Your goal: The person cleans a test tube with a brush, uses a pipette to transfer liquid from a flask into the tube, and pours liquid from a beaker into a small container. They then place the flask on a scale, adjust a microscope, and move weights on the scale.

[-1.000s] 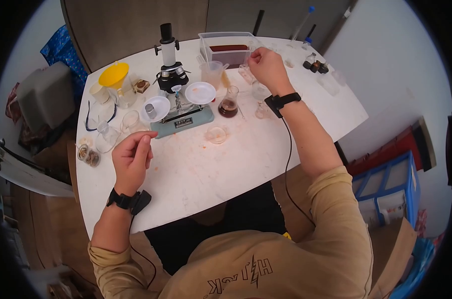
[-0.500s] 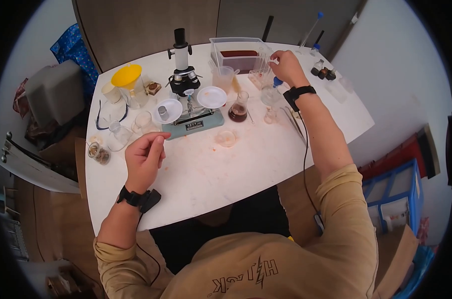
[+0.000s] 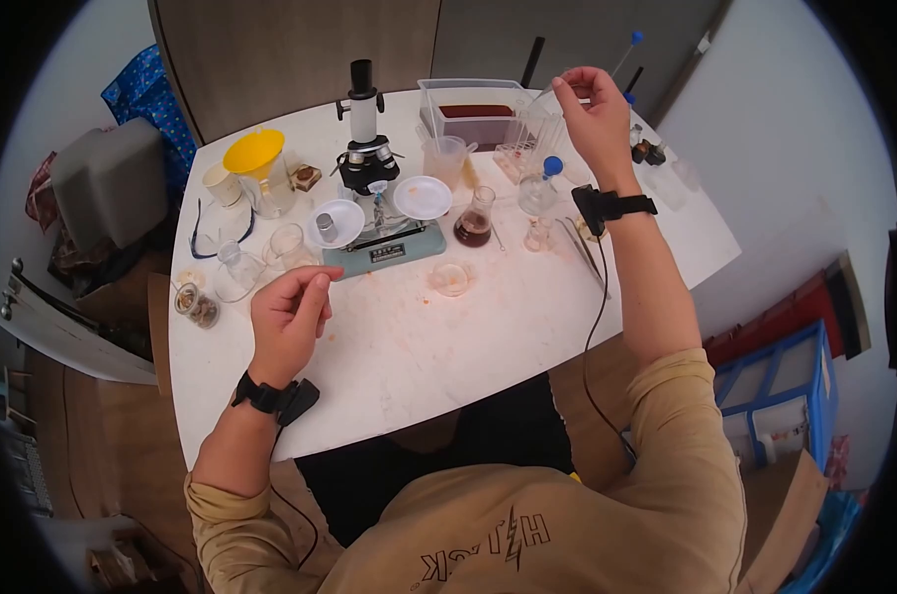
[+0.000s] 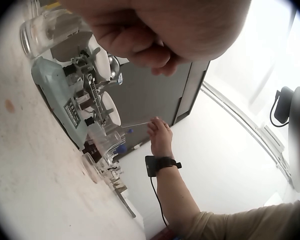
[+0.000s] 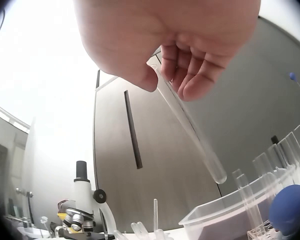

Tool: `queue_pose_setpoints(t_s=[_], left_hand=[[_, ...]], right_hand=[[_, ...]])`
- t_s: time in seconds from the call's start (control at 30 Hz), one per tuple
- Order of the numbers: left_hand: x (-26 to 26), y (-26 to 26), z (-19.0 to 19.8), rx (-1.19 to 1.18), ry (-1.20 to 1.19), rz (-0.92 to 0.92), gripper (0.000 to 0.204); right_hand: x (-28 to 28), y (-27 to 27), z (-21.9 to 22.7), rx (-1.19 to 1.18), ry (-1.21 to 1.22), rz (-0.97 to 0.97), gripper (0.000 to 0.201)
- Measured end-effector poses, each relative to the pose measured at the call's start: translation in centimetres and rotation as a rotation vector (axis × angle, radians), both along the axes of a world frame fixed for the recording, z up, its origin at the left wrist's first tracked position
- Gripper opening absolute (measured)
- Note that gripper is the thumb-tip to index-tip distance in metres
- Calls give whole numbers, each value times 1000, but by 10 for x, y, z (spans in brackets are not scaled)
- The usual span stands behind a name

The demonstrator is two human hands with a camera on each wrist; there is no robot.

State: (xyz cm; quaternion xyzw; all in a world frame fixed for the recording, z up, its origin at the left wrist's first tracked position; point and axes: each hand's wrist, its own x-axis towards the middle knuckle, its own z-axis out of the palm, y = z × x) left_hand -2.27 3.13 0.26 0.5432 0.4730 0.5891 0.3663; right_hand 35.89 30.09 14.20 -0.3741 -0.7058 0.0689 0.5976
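My right hand (image 3: 597, 114) is raised over the back right of the table, pinching a clear glass test tube (image 5: 192, 131) by its upper end between thumb and fingers. The tube slants down and looks empty in the right wrist view. Below that hand, more test tubes (image 5: 247, 197) stand upright in a rack (image 3: 509, 164). Beside the rack is a clear flask with a blue stopper (image 3: 552, 166). My left hand (image 3: 288, 315) hovers at the table's left, near the balance scale (image 3: 389, 247), its fingers loosely curled with nothing seen in them.
A microscope (image 3: 364, 124) stands behind the scale. Nearby are a conical flask of dark liquid (image 3: 473, 230), a small glass dish (image 3: 449, 279) and a plastic bin (image 3: 473, 99). Tweezers (image 3: 582, 246) lie at right; a yellow funnel (image 3: 254, 150) and a jar (image 3: 199, 307) stand left.
My right hand has risen from the rack and moved right, lifting a test tube out. My left hand keeps its loosely curled pose near the scale. The head view has shifted slightly.
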Motion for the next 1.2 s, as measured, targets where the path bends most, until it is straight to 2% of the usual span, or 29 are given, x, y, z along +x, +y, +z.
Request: queue_pose_setpoints(t_s=[0.03, 0.1, 0.13, 0.2, 0.27, 0.3, 0.37, 0.5, 0.57, 0.7, 0.83, 0.9, 0.93, 1.0, 1.03, 1.1, 1.13, 1.2], left_hand=[[0, 0, 0, -11, 0, -16, 25], [1, 0, 0, -29, 3, -37, 25], [1, 0, -2, -45, 10, -57, 24], [1, 1, -5, -64, 22, -87, 23], [2, 2, -8, -10, 93, -144, 28], [3, 2, -6, -8, 96, -148, 28], [7, 2, -2, 96, 191, -197, 39], [8, 2, -3, 136, 196, -277, 44], [8, 0, -4, -50, 100, -279, 42], [6, 0, -2, -93, 89, -283, 40], [8, -2, 0, -66, 123, -239, 38], [7, -2, -1, -67, 121, -226, 38], [5, -1, -4, -56, 101, -225, 36], [5, 0, -4, -44, 78, -221, 34], [7, -1, -3, -52, 40, -216, 34], [8, -2, -1, -56, 2, -211, 34], [8, -2, 0, -57, 13, -207, 37], [7, -2, 2, -50, 25, -194, 39]], right_hand=[[-8, -14, 5, 1, 0, 0, 26], [-23, -46, 11, -77, 120, 313, 22], [-32, -62, 12, -80, 123, 308, 22], [-53, -93, 11, -215, 124, 609, 22], [-70, -120, 5, -303, 79, 721, 22], [-80, -135, 3, -300, 82, 717, 22], [-98, -163, -3, -516, 34, 846, 21], [-125, -183, -25, -500, -8, 907, 18], [-134, -186, -31, -512, 5, 933, 18], [-138, -185, -37, -557, 11, 963, 17], [-134, -176, -38, -579, -11, 959, 19], [-128, -166, -35, -416, -185, 813, 22], [-125, -158, -31, -418, -188, 814, 22], [-116, -135, -20, -349, -255, 605, 30], [-111, -121, -18, -350, -259, 607, 30], [-98, -83, -22, -335, -362, 269, 37], [-90, -62, -30, -334, -363, 269, 37], [-79, -26, -47, -251, -514, -6, 45]])
